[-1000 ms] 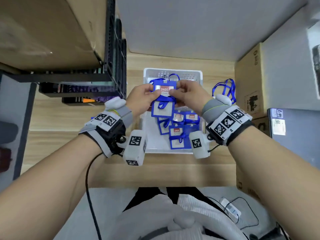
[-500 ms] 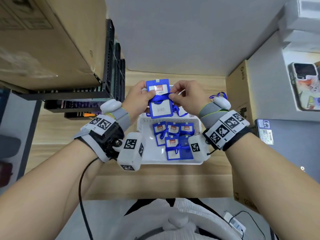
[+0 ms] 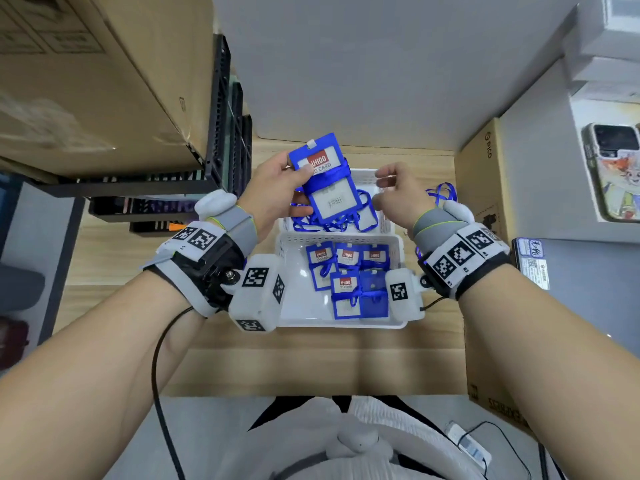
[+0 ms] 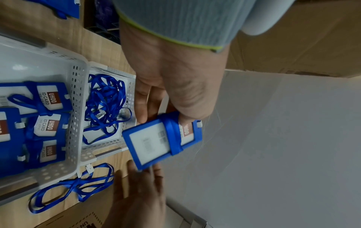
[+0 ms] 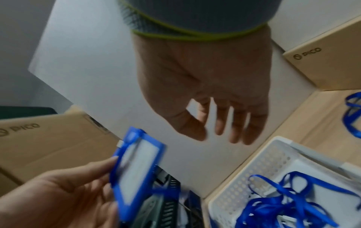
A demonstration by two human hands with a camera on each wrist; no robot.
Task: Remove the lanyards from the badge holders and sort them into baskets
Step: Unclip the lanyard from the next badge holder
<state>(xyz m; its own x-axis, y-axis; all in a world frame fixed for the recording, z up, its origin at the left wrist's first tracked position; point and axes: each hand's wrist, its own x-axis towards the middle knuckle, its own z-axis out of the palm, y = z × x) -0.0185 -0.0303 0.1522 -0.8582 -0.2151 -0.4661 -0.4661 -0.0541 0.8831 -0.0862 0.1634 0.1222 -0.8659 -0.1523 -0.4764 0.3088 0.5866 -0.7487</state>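
Observation:
My left hand [image 3: 273, 188] grips a blue badge holder [image 3: 323, 188] by its upper end, raised above the far basket. A blue lanyard [image 4: 173, 135] is still wrapped across the middle of that badge holder [image 4: 154, 143]. My right hand [image 3: 393, 192] hovers to its right, fingers spread and holding nothing, apart from the holder. In the right wrist view the right hand [image 5: 210, 95] shows a bare palm. The near white basket [image 3: 341, 323] holds several badge holders with lanyards. The far white basket [image 3: 386, 230] holds loose blue lanyards [image 4: 105, 104].
One loose blue lanyard [image 3: 441, 197] lies on the wooden table right of the baskets. A cardboard box [image 3: 479, 188] stands to the right and a black rack [image 3: 221, 133] with boxes to the left. A grey wall panel rises behind the baskets.
My right hand has let go of the badge holder and moved off to the right. The left hand has lifted and tilted the holder, lanyard still around it.

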